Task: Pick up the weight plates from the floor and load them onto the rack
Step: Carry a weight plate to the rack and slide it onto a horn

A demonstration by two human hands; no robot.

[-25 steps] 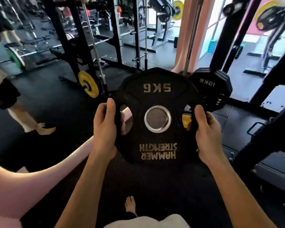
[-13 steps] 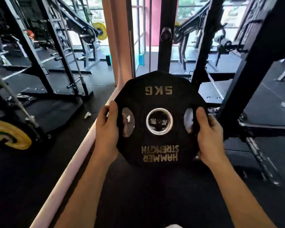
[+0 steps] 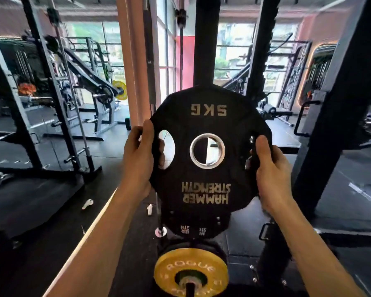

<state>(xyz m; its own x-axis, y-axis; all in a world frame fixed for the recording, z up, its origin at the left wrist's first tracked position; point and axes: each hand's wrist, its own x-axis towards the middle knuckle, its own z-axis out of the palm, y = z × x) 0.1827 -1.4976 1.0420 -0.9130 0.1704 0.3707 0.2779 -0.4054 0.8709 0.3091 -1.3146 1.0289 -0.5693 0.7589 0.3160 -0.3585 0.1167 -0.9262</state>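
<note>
The black rubber weight plate with a steel-ringed centre hole [image 3: 208, 163] carries pale lettering, all of it upside down from here: "5KG" near its upper edge and "HAMMER STRENGTH" in two lines below the hole. The yellow round plate on a peg [image 3: 191, 273] reads "ROGUE" around its face. Small white markings on the dark plate just behind [image 3: 193, 229] are too blurred to read.

My left hand [image 3: 138, 160] and right hand [image 3: 270, 172] are bare, with no gloves, rings or watch. Both forearms are uncovered up to the frame's edge; no sleeve shows.
</note>
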